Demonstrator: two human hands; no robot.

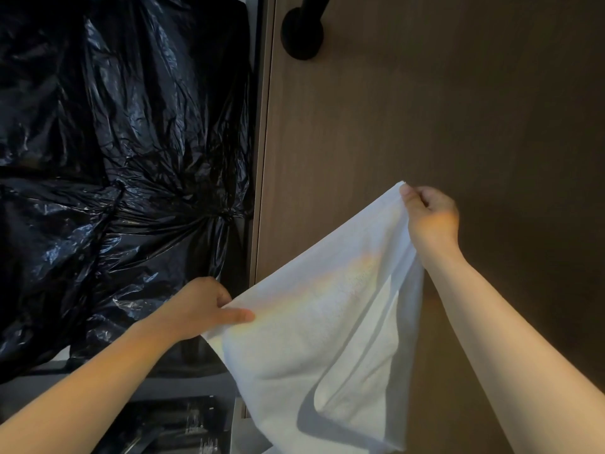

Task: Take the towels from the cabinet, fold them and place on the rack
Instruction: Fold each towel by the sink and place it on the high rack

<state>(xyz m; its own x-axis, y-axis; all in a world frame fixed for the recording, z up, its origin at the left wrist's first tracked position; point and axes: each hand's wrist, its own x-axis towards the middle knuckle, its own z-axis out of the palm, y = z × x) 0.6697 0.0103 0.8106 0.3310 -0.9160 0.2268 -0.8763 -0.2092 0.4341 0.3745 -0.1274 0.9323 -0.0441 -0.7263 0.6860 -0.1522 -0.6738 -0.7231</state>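
Towel (314, 339), white, hangs spread in the air between both hands: left hand (199, 309) pinches its lower corner, right hand (429, 217) grips the upper corner. Behind stands a brown wooden door (425, 109); black plastic bags (114, 142) fill the opening beside it.

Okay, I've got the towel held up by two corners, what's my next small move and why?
Probably bring the right hand across to the left hand, matching corners. The towel hangs open and unfolded between them, right corner higher, so halving it likely comes first.
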